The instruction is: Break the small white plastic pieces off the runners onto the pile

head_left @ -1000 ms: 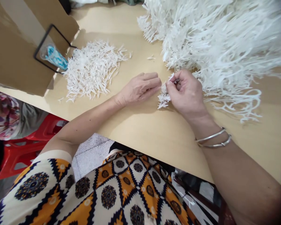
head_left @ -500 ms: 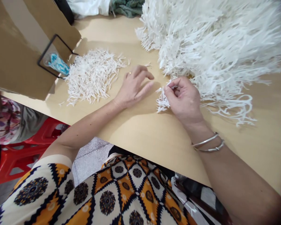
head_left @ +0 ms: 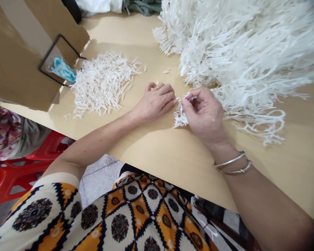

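My right hand (head_left: 205, 113) pinches a small white branching strand piece (head_left: 181, 116) between thumb and forefinger, its tips hanging just left of the fingers. Close beside it, my left hand (head_left: 157, 101) is closed, with thumb and forefinger pressed together at the left end of the white piece. Left of my hands lies a loose heap of short white pieces (head_left: 102, 83). A big pile of long white branching strands (head_left: 240, 52) covers the table's back right, its lower edge just behind my right hand.
A cardboard box (head_left: 28, 52) stands at the back left, with a black wire frame (head_left: 48, 54) and a clear cup with blue-and-white contents (head_left: 62, 69) beside it. Red stools (head_left: 18, 177) and a person's patterned clothing (head_left: 5, 134) are at the left.
My left hand has closed and moved slightly right and down, its fingertips now meeting the white piece by my right hand. My right hand stays nearly in place, still pinching.
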